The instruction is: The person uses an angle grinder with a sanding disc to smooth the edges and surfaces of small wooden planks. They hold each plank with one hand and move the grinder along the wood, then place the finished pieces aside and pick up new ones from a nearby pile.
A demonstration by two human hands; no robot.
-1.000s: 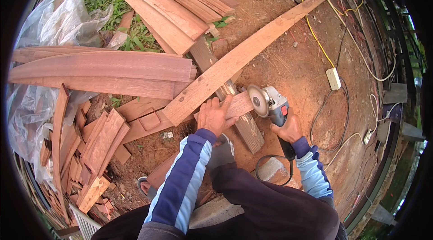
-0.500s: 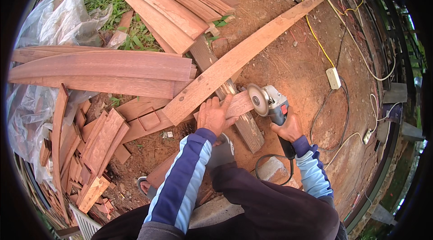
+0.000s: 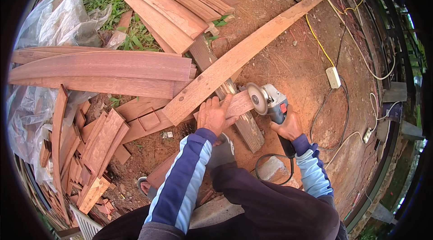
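My right hand (image 3: 289, 124) is wrapped round the grey and black body of an angle grinder (image 3: 276, 104). Its round disc (image 3: 257, 98) meets the right end of a short reddish wooden board (image 3: 240, 106). With its fingers over the board's left part, my left hand (image 3: 214, 114) presses that piece down on a rough timber beam (image 3: 251, 134). Just beyond the left hand, a long wooden plank (image 3: 243, 55) lies slantwise across the same beam. The board's underside and my left palm are hidden.
Stacked planks (image 3: 153, 5) lie at the far left, more boards (image 3: 103, 69) nearer. Offcuts (image 3: 99, 145) and plastic sheeting (image 3: 67, 21) fill the left side. A white socket block (image 3: 333, 78) on a yellow cord rests at right, by loose cables. A concrete lump (image 3: 273, 169) sits below the grinder.
The grinder has shifted very slightly to the left and up along the board's end. My left hand and the board stay in place.
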